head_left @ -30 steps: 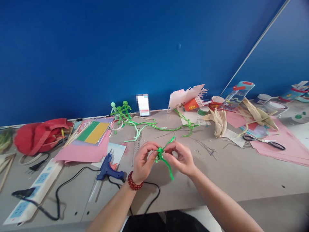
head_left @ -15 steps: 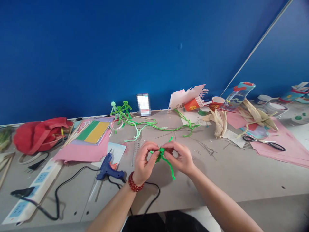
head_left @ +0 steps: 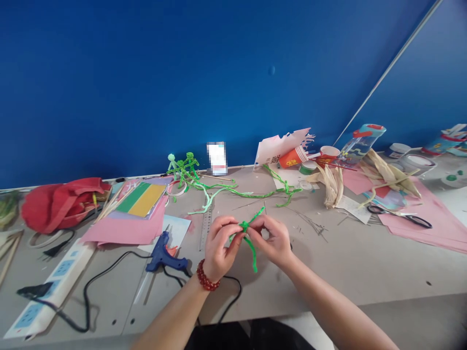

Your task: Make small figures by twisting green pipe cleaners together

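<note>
"What's nearest?"

"The left hand (head_left: 222, 245), with a red bracelet (head_left: 207, 276) at its wrist, and the right (head_left: 272, 240). Both grips are pinched, fingertips to thumb, on a green stem (head_left: 245, 225), up between them over the surface (head_left: 346, 265)."

"Anything fresh in its shape?"

"It's already bunched where the fingers meet. One end slants up by the right fingers, another dangles below. I'd judge the bunch secure while pinched, with those ends loose to swing or snag. The fingers hide how it's wound."

"And beyond?"

"On the left, a blue glue gun (head_left: 162, 253) by a ruler (head_left: 205, 232). On the right, thin wires (head_left: 314, 224), then scissors (head_left: 419, 220) touching pink paper (head_left: 438, 231)."

"Farthest?"

"Green figures (head_left: 191, 165) near the blue wall (head_left: 219, 73), long green strands (head_left: 251, 194) trailing right, and red cups (head_left: 292, 158)."
</note>
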